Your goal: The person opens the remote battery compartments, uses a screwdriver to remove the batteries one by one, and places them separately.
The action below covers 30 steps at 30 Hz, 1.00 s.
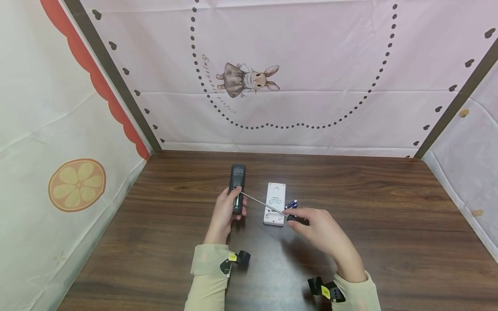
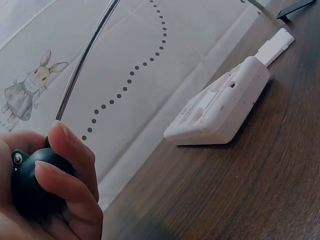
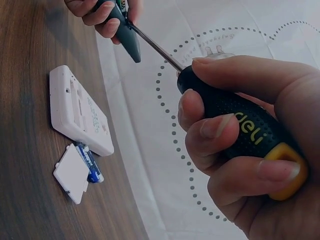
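Note:
A black remote control [image 1: 237,172] is gripped in my left hand [image 1: 222,212], back side up, its battery compartment uncovered and a green-labelled battery inside. The left thumb lies across it near the compartment. My right hand [image 1: 327,231] grips a screwdriver [image 3: 215,102] by its black and yellow handle. The screwdriver's metal shaft slants toward the black remote, and its tip meets the compartment near the left thumb; exact contact is hidden. Between the hands, a white remote control [image 1: 275,194] lies back up on the table, its battery compartment uncovered too.
Blue batteries [image 3: 90,162] lie beside the white remote, with a white battery cover [image 3: 72,175] next to them. A dark wood table [image 1: 163,242] carries everything. Printed cloth walls [image 1: 330,56] rise behind it and on both sides.

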Motion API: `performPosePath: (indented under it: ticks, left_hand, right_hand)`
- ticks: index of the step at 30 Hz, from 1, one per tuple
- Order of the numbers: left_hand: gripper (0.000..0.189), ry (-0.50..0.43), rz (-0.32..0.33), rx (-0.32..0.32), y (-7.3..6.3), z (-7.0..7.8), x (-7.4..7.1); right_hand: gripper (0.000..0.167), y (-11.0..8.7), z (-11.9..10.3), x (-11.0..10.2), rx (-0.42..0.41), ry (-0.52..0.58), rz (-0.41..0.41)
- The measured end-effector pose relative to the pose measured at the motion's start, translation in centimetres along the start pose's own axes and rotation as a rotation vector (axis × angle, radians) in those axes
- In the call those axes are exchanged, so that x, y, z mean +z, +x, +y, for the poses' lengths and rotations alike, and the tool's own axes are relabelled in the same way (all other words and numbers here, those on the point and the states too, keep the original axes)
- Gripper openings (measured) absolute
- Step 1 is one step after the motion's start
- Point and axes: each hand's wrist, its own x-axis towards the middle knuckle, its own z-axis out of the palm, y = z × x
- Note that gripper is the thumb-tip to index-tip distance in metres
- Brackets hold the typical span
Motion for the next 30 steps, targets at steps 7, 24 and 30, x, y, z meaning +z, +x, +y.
performPosePath:
  ticks: [7,24,30]
  left_hand:
    - [0.034,-0.005,0.019,0.013,0.12,-0.30,0.03]
    - [0.044,-0.026,0.011,0.014,0.15,-0.03,0.11]
    - [0.044,-0.035,0.010,0.015,0.25,-0.13,0.15]
  right_hand:
    - [0.027,0.00,-0.07,0.00,0.001,-0.003,-0.005]
    - [0.028,-0.16,-0.29,-0.26,-0.040,-0.096,0.069]
    - [0.028,-0.20,-0.51,-0.33,-0.043,-0.091,0.068]
